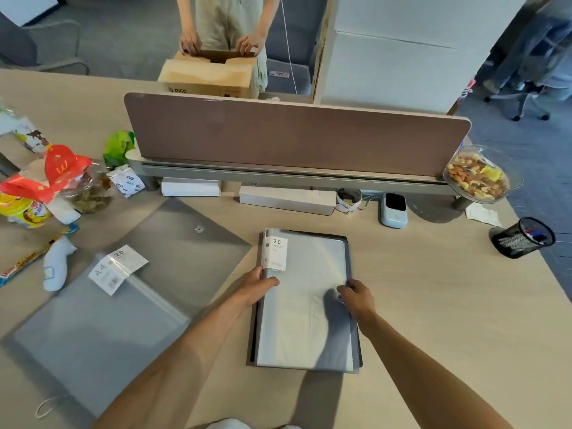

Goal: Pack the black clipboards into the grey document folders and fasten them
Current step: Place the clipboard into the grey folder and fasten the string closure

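A grey translucent document folder lies upright on the desk in front of me, with a black clipboard showing as a dark border inside it. A white "20" label sits at the folder's top left. My left hand grips the folder's left edge just under the label. My right hand presses on the right edge, fingers curled over a small snap. A second grey folder lies open-flapped at the left, its snap button visible, with a clear zip bag over it.
Snack packets and a jar crowd the left desk edge. A brown divider screen stands behind, with white boxes beneath it. A bowl of nuts and a black mesh pen cup sit right. Another person handles a cardboard box beyond.
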A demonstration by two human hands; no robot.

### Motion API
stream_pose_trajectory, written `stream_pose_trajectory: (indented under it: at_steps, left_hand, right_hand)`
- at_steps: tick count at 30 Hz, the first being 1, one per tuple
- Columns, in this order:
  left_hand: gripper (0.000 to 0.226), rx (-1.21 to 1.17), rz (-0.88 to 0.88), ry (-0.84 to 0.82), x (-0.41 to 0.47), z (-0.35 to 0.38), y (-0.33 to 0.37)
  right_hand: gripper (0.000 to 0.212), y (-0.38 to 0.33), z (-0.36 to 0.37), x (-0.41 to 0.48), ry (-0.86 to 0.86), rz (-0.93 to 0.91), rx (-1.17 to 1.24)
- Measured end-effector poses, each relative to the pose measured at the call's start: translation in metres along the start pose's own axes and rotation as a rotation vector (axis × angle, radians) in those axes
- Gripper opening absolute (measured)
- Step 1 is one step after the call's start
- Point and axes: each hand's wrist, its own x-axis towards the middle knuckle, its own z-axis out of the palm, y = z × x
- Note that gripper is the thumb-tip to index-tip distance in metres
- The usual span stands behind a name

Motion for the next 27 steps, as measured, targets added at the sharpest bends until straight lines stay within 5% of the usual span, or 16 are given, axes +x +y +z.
stream_pose_trajectory:
  at_steps: [20, 27]
  left_hand:
    - [0.071, -0.019, 0.028, -0.081, 0.018, 0.205, 0.066]
    - [0.06, 0.012, 0.059, 0.011, 0.01, 0.24, 0.078]
  right_hand:
    - [0.061, 0.112, -0.185, 0.104, -0.006, -0.009, -0.007]
    - [0.045, 0.098, -0.222, 0.088, -0.025, -0.05, -0.006]
